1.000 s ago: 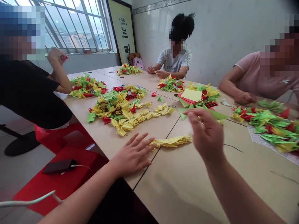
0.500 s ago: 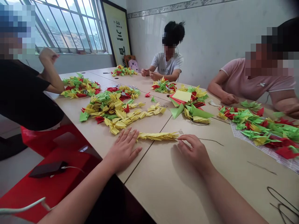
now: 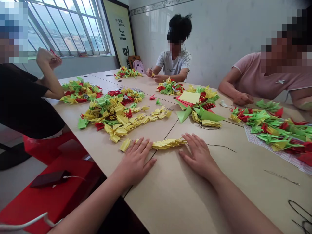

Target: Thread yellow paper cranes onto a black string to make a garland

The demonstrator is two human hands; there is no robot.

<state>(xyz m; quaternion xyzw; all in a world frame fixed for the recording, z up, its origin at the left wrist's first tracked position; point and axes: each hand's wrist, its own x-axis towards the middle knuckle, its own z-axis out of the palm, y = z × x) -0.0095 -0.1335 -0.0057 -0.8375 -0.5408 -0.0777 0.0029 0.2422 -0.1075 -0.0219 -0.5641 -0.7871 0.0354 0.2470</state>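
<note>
**Strand of paper cranes lying crosswise between two open grips**

The strand of yellow paper cranes (image 3: 168,144) lies flat on the pale counter (image 3: 168,198), its long axis running side to side across the front of the person at the counter. A looser yellow crane (image 3: 125,144) sits at its left end. The left grip (image 3: 137,159) is the nearer: open and palm down, its spread fingers lying over the left part of the strand without closing on it. The right grip (image 3: 198,154) is also open and palm down, at the strand's right end; from here, one cannot tell whether its fingertips touch the strand or sit just beside it. A dark thread (image 3: 220,146) runs on rightward past that hand. A heap of folded paper cranes (image 3: 114,118) lies farther along the counter, beyond both grips.
</note>
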